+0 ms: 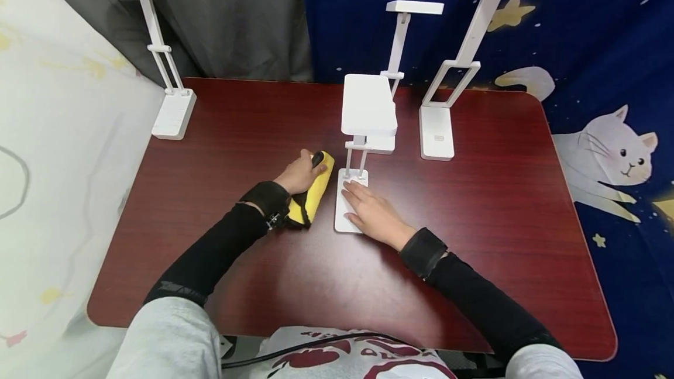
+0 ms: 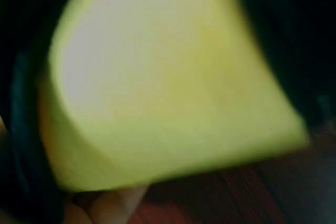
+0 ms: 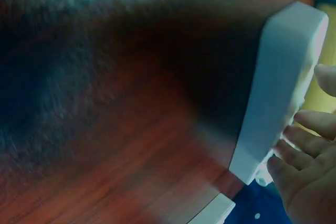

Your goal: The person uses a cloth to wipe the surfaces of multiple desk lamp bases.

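My left hand (image 1: 299, 174) grips a folded yellow cloth (image 1: 319, 187) with black edging, just left of the nearest white desk lamp. The cloth (image 2: 173, 93) fills most of the left wrist view, blurred, with part of the fingers below it. My right hand (image 1: 380, 218) rests on the base (image 1: 344, 215) of that lamp, its fingers extended across the top. In the right wrist view the fingers (image 3: 302, 148) lie along the side of the white base (image 3: 278, 87). The lamp's rectangular head (image 1: 370, 104) is raised on its stem, above and beyond the hand.
Two more white lamps stand close behind, a small one (image 1: 415, 7) and a taller one (image 1: 437, 133) to the right. Another lamp (image 1: 175, 114) is at the table's far left corner. The dark red wooden table (image 1: 474, 221) meets grey and blue curtains at its back.
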The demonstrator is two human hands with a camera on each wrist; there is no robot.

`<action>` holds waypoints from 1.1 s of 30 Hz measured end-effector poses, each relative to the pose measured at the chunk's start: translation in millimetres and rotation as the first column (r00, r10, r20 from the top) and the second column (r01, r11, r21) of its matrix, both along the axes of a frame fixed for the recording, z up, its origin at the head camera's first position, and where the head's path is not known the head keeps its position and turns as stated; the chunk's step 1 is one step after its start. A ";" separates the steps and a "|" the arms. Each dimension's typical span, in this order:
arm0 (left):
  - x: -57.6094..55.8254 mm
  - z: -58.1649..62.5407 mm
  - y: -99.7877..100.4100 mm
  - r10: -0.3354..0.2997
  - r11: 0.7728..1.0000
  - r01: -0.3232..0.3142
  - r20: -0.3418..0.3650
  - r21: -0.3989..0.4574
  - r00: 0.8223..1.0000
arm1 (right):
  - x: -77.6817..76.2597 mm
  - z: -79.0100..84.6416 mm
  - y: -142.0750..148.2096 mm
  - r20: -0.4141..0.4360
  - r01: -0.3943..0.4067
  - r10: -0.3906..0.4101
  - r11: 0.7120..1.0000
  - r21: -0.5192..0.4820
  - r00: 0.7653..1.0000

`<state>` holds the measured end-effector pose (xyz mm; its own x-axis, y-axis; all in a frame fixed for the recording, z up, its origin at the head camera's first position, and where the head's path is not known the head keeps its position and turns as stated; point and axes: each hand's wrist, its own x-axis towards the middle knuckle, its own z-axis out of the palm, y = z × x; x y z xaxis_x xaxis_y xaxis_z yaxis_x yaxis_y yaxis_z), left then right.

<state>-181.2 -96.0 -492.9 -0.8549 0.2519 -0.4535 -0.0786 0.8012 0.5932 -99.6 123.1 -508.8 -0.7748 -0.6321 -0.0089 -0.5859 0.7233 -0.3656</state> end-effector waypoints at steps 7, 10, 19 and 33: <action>-1.5 -12.5 24.9 0.039 0.999 -0.039 -0.017 0.003 0.999 | 4.1 -2.9 0.4 0.040 0.017 -0.017 1.000 0.015 0.999; 5.2 -14.1 27.6 0.064 0.998 -0.064 -0.018 0.028 0.998 | 3.5 -3.2 -1.7 0.038 0.010 -0.011 0.999 0.030 0.999; 30.2 -16.0 28.1 0.065 0.997 -0.065 -0.004 0.038 0.998 | 2.7 -4.6 -2.9 0.019 0.007 -0.009 0.997 0.072 1.000; 82.6 -6.9 27.7 -0.048 0.998 0.042 0.105 0.056 0.993 | 1.3 0.6 6.1 0.010 -0.028 0.028 0.995 0.100 1.000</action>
